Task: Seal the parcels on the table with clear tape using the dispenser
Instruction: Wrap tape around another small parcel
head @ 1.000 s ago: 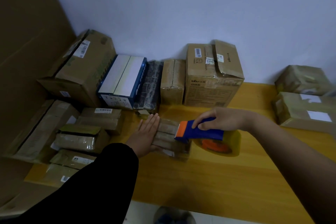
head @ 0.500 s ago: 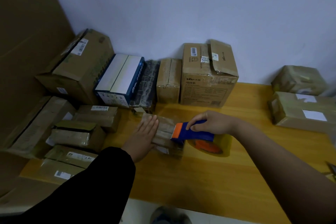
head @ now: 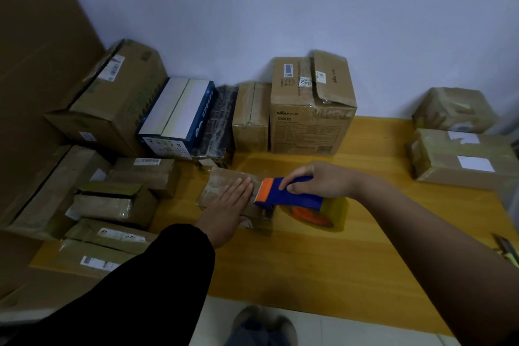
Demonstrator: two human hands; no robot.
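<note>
A small brown parcel (head: 222, 181) wrapped in glossy tape lies near the middle of the yellow wooden table (head: 323, 261). My left hand (head: 229, 209) lies flat on top of it, fingers straight and together. My right hand (head: 320, 180) grips the blue handle of the tape dispenser (head: 283, 195), whose orange front end sits on the parcel's right side just beside my left fingertips. The clear tape roll (head: 323, 215) with its orange core hangs under the handle, to the right of the parcel.
Several cardboard boxes line the wall, among them a large printed box (head: 309, 121) and a blue-and-white box (head: 179, 118). Flat parcels are stacked at the left (head: 112, 202). Two taped parcels (head: 460, 154) sit at the right edge. A cutter (head: 508, 250) lies far right.
The dispenser and my right hand have stayed on the parcel's right side with only a small shift. My left hand stays flat on the parcel. The view has shifted slightly.
</note>
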